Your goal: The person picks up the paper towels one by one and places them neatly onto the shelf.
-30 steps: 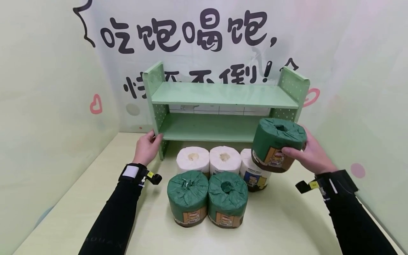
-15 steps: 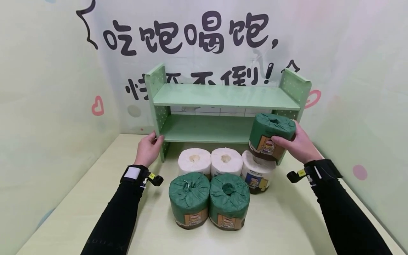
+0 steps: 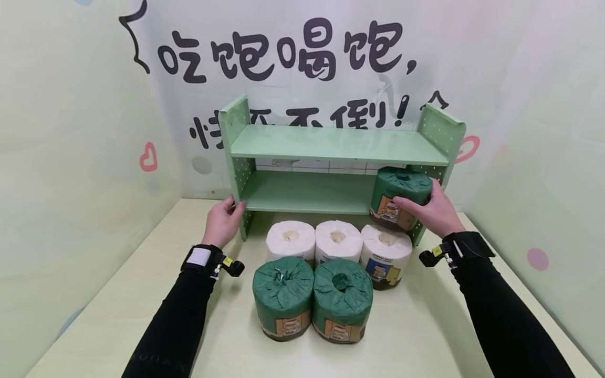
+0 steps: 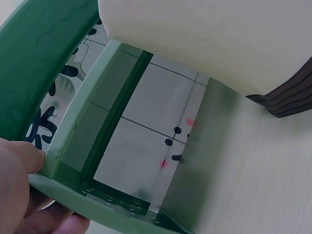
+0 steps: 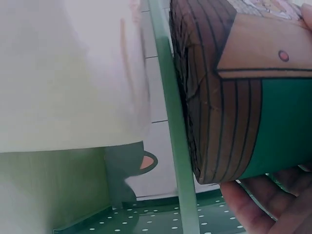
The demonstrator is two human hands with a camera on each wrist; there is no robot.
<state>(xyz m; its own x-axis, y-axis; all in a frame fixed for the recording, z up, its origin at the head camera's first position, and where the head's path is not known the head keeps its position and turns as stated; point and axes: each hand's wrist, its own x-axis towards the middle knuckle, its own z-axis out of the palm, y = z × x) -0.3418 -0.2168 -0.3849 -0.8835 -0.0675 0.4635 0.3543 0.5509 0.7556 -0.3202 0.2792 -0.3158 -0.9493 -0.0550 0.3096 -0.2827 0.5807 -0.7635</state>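
Note:
My right hand (image 3: pixel 436 211) grips a toilet roll in green wrapping (image 3: pixel 400 193) at the right end of the middle board of the green shelf (image 3: pixel 312 191). In the right wrist view the roll's brown lower edge (image 5: pixel 207 131) lies right at the board's front edge, with fingers curled under its side. My left hand (image 3: pixel 223 223) pinches the shelf's left side panel at the height of the middle board, thumb and fingers on either side of it in the left wrist view (image 4: pixel 22 180).
Three white toilet rolls (image 3: pixel 337 239) stand in a row in front of the shelf. Two green toilet rolls (image 3: pixel 342 299) stand closer to me on the pale table (image 3: pixel 406 336). The shelf's top board (image 3: pixel 331 144) lies above the held roll, and a printed wall (image 3: pixel 302 63) rises behind.
My right hand has carried the green toilet roll left and inward, from in front of the shelf to its middle board. The left hand keeps its grip on the side panel.

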